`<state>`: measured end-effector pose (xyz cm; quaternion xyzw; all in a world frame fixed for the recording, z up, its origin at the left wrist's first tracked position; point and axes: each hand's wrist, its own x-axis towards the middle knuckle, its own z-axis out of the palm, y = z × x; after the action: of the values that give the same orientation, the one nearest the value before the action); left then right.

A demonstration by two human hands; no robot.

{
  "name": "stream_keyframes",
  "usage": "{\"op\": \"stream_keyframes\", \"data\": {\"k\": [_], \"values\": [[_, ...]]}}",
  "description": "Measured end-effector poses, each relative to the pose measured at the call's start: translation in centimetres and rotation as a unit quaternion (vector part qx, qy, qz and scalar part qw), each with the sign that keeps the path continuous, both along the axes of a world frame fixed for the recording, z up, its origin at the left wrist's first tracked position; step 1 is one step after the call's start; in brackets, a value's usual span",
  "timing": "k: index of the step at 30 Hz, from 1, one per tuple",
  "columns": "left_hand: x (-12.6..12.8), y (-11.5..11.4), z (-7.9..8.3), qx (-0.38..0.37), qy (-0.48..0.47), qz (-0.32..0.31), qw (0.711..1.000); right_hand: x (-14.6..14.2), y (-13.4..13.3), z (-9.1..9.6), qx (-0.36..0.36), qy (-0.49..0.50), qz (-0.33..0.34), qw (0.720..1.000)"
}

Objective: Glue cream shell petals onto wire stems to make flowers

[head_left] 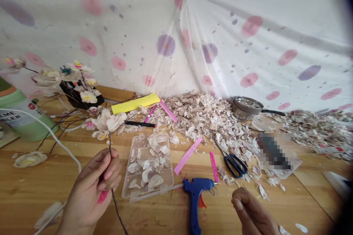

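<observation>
The person's left hand (93, 183) grips a thin dark brown twig (118, 211) topped by a pale-petalled flower (109, 121). The right hand (255, 211), thumb against fingers, is right of a blue hot-glue gun (194, 205) with an orange trigger, lying on the wooden table (160, 220). Left of it, a clear plastic box (125, 176) holds whitish petals (156, 181). Farther right lie dark-blue-handled scissors (235, 165); dried petals are heaped (195, 114) at the far side.

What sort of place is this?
Probably a craft workspace: there's a blue glue gun, a clear box of pale petals, and a dark stem in the left hand.
</observation>
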<state>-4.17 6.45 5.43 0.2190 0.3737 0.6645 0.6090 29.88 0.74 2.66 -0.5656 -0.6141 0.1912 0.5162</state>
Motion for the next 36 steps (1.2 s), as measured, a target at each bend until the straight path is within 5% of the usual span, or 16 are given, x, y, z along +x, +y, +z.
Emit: {"op": "stream_keyframes", "data": {"k": [5,10,22,36], "values": [[0.0,0.0,-0.3,-0.010,-0.004,-0.006,1.000,-1.1,0.5,-2.9,0.019,0.043,-0.095,0.994],[0.4,0.1,-0.1,-0.021,-0.003,0.004,1.000,-2.4,0.5,-3.6,0.007,0.069,-0.162,0.984],[0.7,-0.1,0.1,-0.074,-0.027,0.022,0.997,-2.5,1.8,-3.8,0.109,0.010,-0.151,0.982],[0.0,-0.3,-1.4,-0.036,0.006,0.017,0.999,-1.8,2.3,-4.7,0.168,-0.056,-0.102,0.979]]}}
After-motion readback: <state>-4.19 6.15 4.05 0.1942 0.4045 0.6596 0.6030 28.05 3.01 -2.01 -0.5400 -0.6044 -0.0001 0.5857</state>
